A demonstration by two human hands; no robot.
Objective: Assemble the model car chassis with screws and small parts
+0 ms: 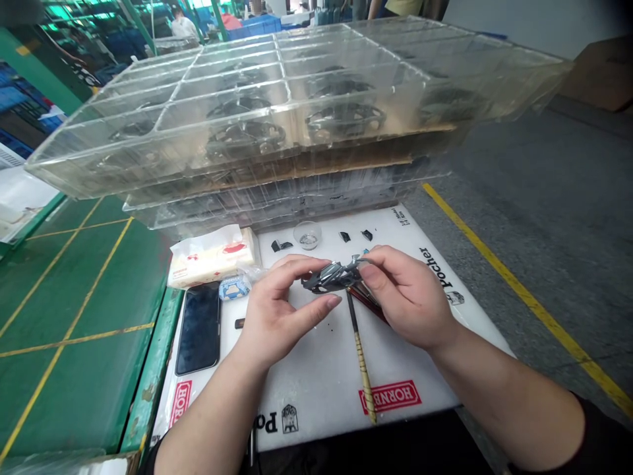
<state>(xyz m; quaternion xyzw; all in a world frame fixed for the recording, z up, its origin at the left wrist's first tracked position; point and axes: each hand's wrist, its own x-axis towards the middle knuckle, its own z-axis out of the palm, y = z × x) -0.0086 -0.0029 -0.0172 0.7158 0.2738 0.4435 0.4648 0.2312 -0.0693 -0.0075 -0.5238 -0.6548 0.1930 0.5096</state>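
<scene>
A dark grey, glossy molded part (332, 277) is held up over the white printed board (316, 389). My left hand (287, 303) grips its left end between thumb and fingers. On the other side, my right hand (408, 290) pinches the part's right end with thumb and forefinger. Below the hands lies a tool with a yellow wrapped handle (363, 369). Beyond them are small dark pieces (281, 246), (345, 236) and a small clear cup (307, 235).
Stacked clear trays (297, 86) holding dark parts rise behind the board. At the left are a tissue pack (215, 257), a black phone (198, 330) and a blue-white packet (234, 288), beside a green table (74, 330). People stand in the far background.
</scene>
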